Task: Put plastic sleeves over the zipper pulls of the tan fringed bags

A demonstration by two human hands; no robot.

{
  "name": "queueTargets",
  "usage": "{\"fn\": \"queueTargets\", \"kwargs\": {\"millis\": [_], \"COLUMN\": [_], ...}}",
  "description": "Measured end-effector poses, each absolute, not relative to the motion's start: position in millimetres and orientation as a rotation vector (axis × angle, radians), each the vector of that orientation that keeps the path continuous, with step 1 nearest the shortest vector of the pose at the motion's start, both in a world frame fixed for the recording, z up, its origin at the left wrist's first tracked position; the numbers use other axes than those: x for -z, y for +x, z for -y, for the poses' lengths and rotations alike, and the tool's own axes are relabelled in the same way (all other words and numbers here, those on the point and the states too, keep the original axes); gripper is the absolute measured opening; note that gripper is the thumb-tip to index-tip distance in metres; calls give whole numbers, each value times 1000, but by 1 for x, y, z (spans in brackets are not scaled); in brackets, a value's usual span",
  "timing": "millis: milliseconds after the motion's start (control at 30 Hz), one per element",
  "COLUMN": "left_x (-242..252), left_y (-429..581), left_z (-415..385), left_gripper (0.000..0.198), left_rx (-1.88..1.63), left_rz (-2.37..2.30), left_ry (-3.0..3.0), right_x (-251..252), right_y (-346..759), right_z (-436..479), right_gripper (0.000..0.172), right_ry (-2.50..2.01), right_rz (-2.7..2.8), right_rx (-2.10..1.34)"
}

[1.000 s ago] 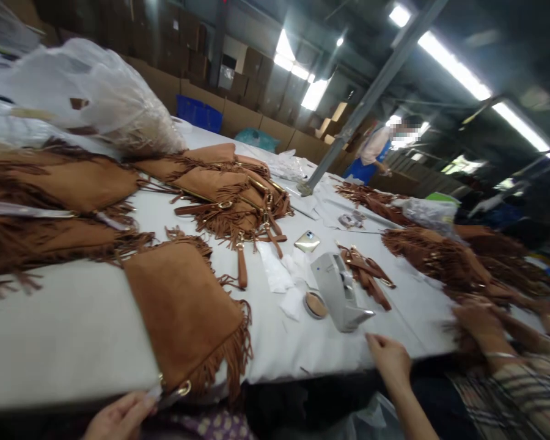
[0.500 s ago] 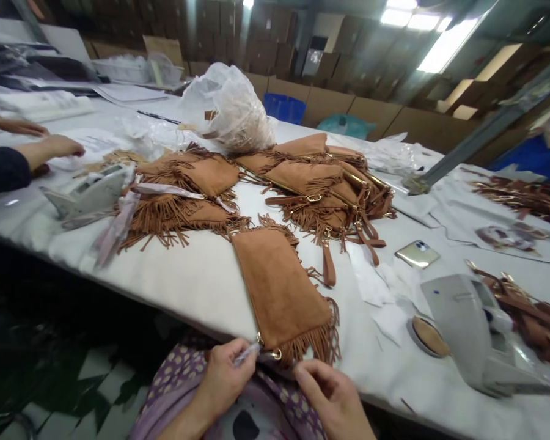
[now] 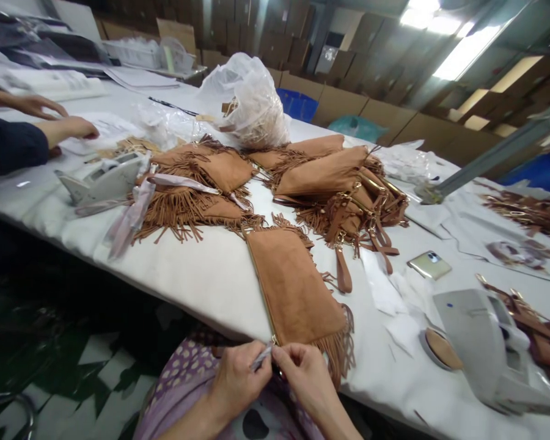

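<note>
A tan suede fringed pouch [image 3: 297, 287] lies flat at the table's front edge, its zipper along the left side and fringe toward me. By its near corner, my left hand [image 3: 241, 373] is closed around a strap wrapped in pale plastic [image 3: 262, 357]. My right hand [image 3: 305, 373] pinches right beside it, thumb and finger together at the zipper end. A bit of metal shows under those fingers, but they hide what they grip. The two hands nearly touch, over my lap.
More fringed pouches [image 3: 321, 174] are heaped behind, beside a stuffed plastic bag [image 3: 256, 104]. Tape dispensers stand left [image 3: 107, 177] and right [image 3: 476, 336]. A phone [image 3: 429, 265] and brown straps [image 3: 527, 318] lie to the right. A co-worker's hands [image 3: 76, 128] are far left.
My right hand has moved left and up, from apart beside the fringe to a pinch next to my left hand. The view has shifted slightly; the top pouch on the right heap sits differently.
</note>
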State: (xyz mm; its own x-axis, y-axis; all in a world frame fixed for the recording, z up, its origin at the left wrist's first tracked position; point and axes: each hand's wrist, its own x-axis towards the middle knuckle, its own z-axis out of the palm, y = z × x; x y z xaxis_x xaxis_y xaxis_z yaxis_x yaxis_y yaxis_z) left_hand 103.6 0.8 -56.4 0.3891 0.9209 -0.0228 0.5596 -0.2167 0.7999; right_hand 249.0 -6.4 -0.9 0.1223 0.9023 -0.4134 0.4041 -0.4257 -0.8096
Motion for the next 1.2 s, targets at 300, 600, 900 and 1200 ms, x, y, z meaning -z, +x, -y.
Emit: {"fn": "queueTargets", "kwargs": {"millis": [300, 600, 900, 1200], "left_x": [58, 35, 19, 30], "left_y": [104, 108, 109, 100], "left_z": [3, -6, -17, -19], "left_gripper": [23, 31, 38, 34], "left_rx": [-700, -657, -479, -500], "left_rz": [-1256, -1177, -1040, -1156], "left_ry": [1878, 1240, 624, 1005], "right_x": [13, 34, 50, 10], "right_y": [245, 238, 233, 277], "right_z": [7, 29, 39, 27], "right_gripper": [45, 54, 54, 26], "right_ry": [-2117, -1929, -1997, -1573], "right_rz": [953, 616, 1155, 2063], "right_rx": [-1404, -1465, -991, -447]}}
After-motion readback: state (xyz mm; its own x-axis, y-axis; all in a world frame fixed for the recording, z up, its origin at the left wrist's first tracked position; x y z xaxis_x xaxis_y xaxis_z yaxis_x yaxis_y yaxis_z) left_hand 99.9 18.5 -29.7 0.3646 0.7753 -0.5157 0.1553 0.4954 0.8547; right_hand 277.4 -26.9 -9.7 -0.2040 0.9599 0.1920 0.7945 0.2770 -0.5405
